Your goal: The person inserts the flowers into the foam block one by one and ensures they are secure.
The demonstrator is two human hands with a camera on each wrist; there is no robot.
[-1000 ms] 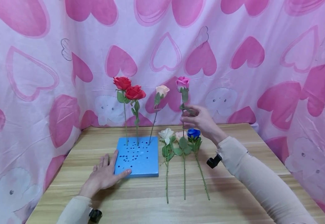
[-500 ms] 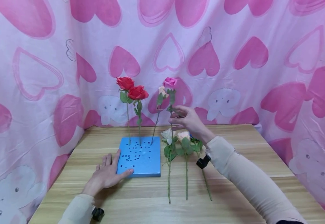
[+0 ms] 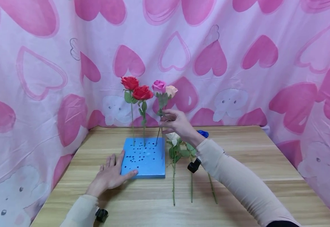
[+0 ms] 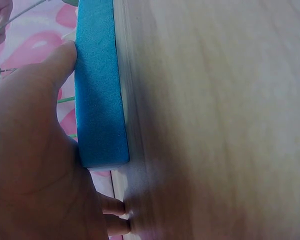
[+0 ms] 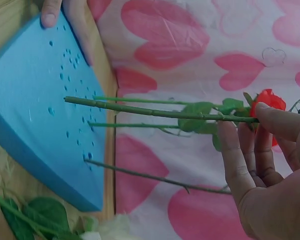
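Observation:
My right hand [image 3: 179, 124] pinches the stem of a pink rose [image 3: 158, 86], which stands upright above the blue foam block [image 3: 145, 171]. In the right wrist view, the stem's lower end [image 5: 70, 100] hovers over the holed face, apparently clear of it. Flat against the block's left side lies my left hand [image 3: 108, 175], fingers straight, its thumb on the near edge. Two red roses [image 3: 142, 92] and a peach rose [image 3: 172, 90] stand in holes along the back, the peach one leaning right. In the left wrist view, the left thumb [image 4: 65, 60] touches the block's side.
Right of the block, a white rose [image 3: 173, 137] and a blue rose [image 3: 203, 133] lie on the wooden table [image 3: 238, 157]. Between them lies another stem [image 3: 191, 189], its bloom hidden by my right arm. A heart-printed curtain [image 3: 238, 104] hangs behind.
My right hand has carried the pink rose leftward, from above the lying flowers to over the block. My left hand stays against the block.

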